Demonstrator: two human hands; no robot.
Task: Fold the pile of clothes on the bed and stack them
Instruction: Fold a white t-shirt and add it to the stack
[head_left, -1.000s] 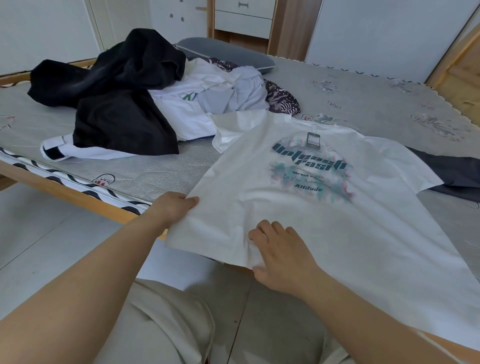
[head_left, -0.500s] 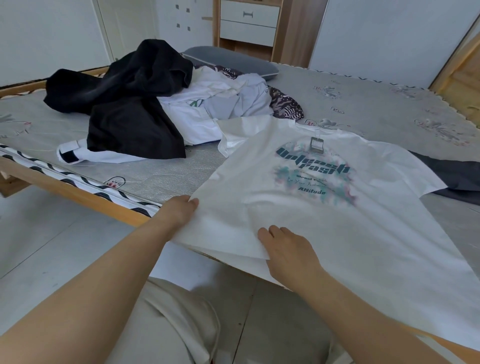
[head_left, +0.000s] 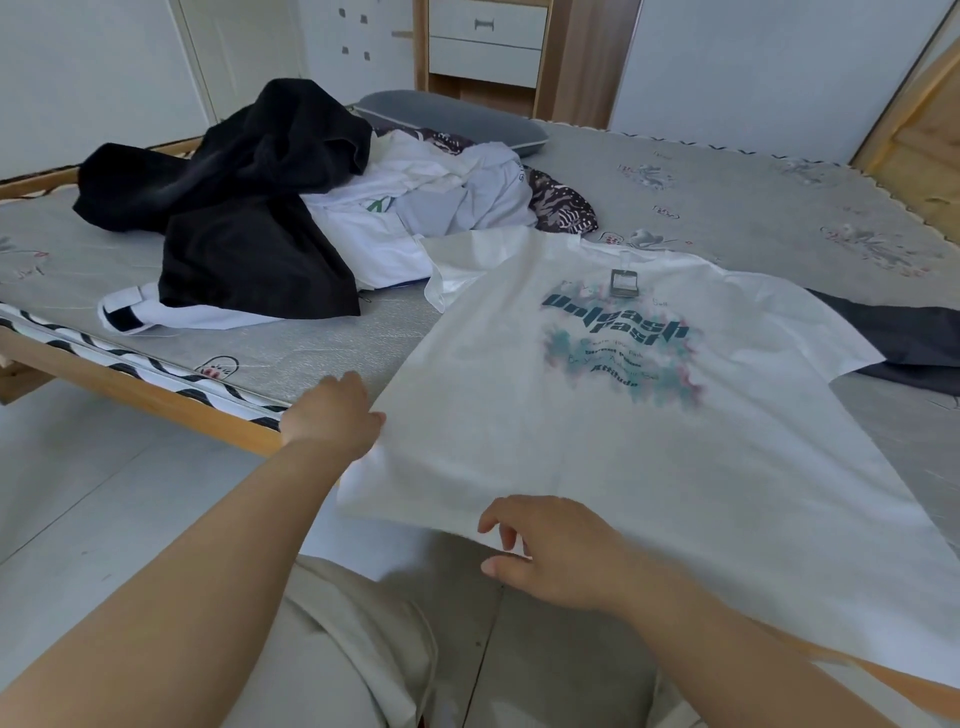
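The left hand pinches the side hem of the thin white T-shirt, while the right hand hovers loose-fingered over its bottom edge, grasping nothing. The shirt lies smooth and flat, teal print up, hem overhanging the wooden bed edge. At ten o'clock from the hands sits the rumpled pile of black and white garments.

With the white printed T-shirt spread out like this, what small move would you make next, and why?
Probably re-grip the hem with the right hand: its fingers hover loosely at the white printed T-shirt's edge, while the left hand holds the other corner.
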